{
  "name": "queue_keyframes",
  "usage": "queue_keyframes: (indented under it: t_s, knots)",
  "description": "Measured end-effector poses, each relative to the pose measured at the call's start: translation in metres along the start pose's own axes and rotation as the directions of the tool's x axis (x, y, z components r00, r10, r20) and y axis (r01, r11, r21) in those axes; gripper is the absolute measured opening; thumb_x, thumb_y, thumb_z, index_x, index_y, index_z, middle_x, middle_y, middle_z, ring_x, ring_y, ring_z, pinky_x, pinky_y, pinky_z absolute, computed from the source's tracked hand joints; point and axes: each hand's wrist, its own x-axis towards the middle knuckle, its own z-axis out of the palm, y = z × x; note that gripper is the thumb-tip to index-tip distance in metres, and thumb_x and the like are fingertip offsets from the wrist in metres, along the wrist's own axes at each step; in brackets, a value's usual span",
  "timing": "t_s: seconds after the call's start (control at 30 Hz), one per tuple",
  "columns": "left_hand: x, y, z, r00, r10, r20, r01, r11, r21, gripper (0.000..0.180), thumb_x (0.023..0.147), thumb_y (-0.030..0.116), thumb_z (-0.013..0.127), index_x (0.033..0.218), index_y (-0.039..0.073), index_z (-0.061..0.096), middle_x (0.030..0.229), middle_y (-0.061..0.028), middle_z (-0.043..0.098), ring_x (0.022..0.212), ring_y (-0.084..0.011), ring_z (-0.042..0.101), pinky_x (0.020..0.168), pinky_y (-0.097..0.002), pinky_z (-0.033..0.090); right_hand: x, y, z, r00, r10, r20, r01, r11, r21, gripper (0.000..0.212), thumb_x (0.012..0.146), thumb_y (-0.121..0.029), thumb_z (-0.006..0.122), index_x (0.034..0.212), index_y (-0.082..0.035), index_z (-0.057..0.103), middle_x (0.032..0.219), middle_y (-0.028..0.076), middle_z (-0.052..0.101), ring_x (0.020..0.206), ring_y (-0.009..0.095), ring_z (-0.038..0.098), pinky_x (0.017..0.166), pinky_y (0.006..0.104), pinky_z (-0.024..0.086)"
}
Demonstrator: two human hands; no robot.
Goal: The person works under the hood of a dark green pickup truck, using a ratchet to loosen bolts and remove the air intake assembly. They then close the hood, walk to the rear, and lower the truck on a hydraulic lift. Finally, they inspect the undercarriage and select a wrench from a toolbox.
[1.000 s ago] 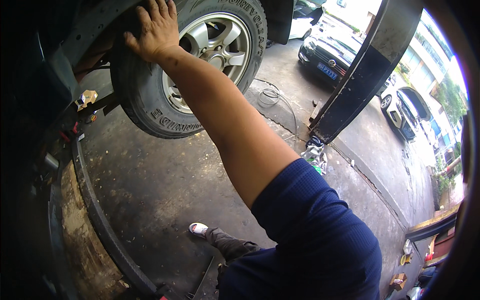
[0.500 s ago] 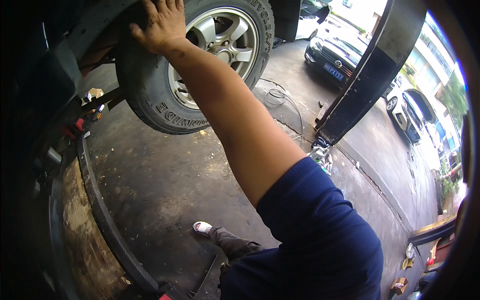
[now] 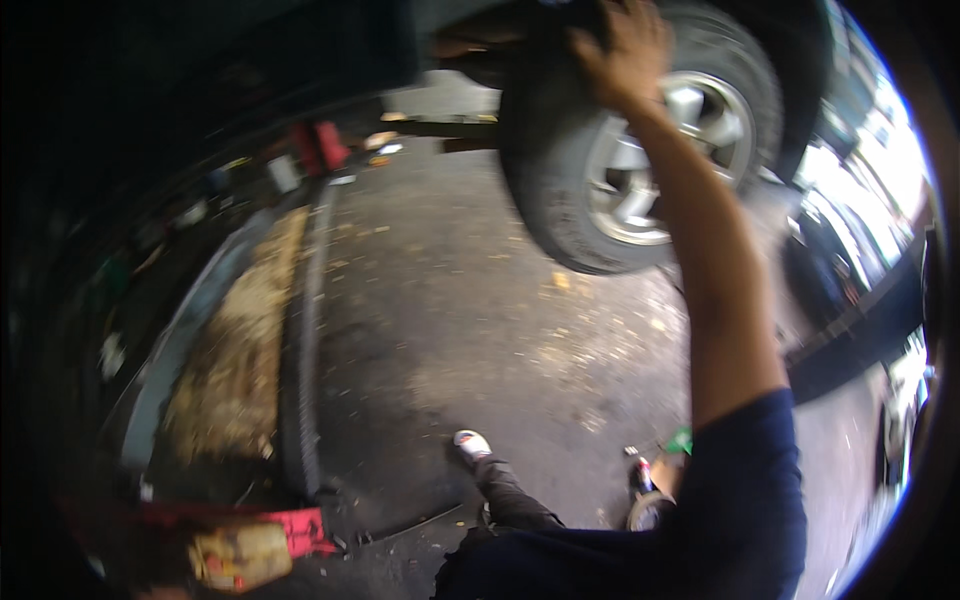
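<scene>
My right hand [image 3: 628, 58] lies on the top of a car wheel's tire, thumb apart from the other fingers, which stretch over the tread; motion blurs them. The black tire [image 3: 560, 215] surrounds a silver spoked rim [image 3: 632, 195], and the wheel hangs off the floor under the dark body of a raised vehicle [image 3: 330, 50]. My bare right forearm [image 3: 705, 220] crosses in front of part of the rim. My left hand does not show in the picture.
On the left, a long plank-like strip [image 3: 245, 370] lies beside a dark rail [image 3: 303, 380]. Red metal parts [image 3: 320, 147] stand beyond it. A yellowish object [image 3: 240, 556] sits on red metal at the lower left. A dark post [image 3: 860, 335] and parked cars are at the right.
The view has swung left, so the wheel and my arm now appear farther right. My right hand stays on the tire. More of the floor and the left-side plank shows.
</scene>
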Motion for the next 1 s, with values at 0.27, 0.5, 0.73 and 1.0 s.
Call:
queue_keyframes:
  t_s: [0.27, 0.5, 0.73, 1.0]
  knots:
    - [-0.018, 0.004, -0.011, 0.994, -0.069, -0.085, 0.098, 0.904, 0.416, 0.068, 0.109, 0.054, 0.031, 0.137, 0.001, 0.063, 0.136, -0.0243, 0.06, 0.127, -0.0433, 0.053, 0.11, -0.0529, 0.038, -0.001, 0.005, 0.018, 0.996, 0.033, 0.083, -0.022, 0.991, -0.135, 0.064, 0.1, -0.054, 0.057, 0.152, -0.017, 0.051, 0.163, 0.009, 0.043, 0.155, 0.029, 0.031, 0.127, 0.0504, 0.02]
    - [-0.011, 0.025, -0.008, 0.99, -0.108, -0.089, 0.135, 0.907, 0.4, 0.064, 0.109, 0.051, 0.031, 0.138, 0.005, 0.064, 0.137, -0.0201, 0.06, 0.132, -0.0404, 0.051, 0.114, -0.0508, 0.035, -0.002, 0.014, 0.024, 0.998, -0.032, 0.048, 0.037, 0.991, -0.127, 0.064, 0.103, -0.054, 0.052, 0.156, -0.017, 0.046, 0.165, 0.01, 0.039, 0.157, 0.029, 0.028, 0.127, 0.0516, 0.019]
    - [-0.019, 0.029, -0.005, 0.991, -0.101, -0.093, 0.13, 0.902, 0.411, 0.056, 0.107, 0.04, 0.035, 0.14, 0.005, 0.062, 0.14, -0.0183, 0.058, 0.136, -0.0388, 0.048, 0.117, -0.0493, 0.033, -0.002, 0.02, 0.028, 0.998, -0.048, 0.05, 0.055, 0.988, -0.143, 0.064, 0.104, -0.053, 0.051, 0.156, -0.016, 0.047, 0.164, 0.009, 0.04, 0.156, 0.031, 0.028, 0.127, 0.0533, 0.02]
    - [-0.029, 0.033, -0.002, 0.985, -0.149, -0.09, 0.173, 0.886, 0.431, 0.051, 0.103, 0.03, 0.038, 0.141, 0.006, 0.062, 0.143, -0.017, 0.057, 0.138, -0.0386, 0.047, 0.119, -0.0492, 0.031, -0.001, 0.02, 0.026, 0.992, -0.012, 0.123, 0.04, 0.973, -0.226, 0.062, 0.105, -0.05, 0.051, 0.155, -0.015, 0.047, 0.164, 0.011, 0.041, 0.156, 0.032, 0.029, 0.126, 0.0538, 0.022]
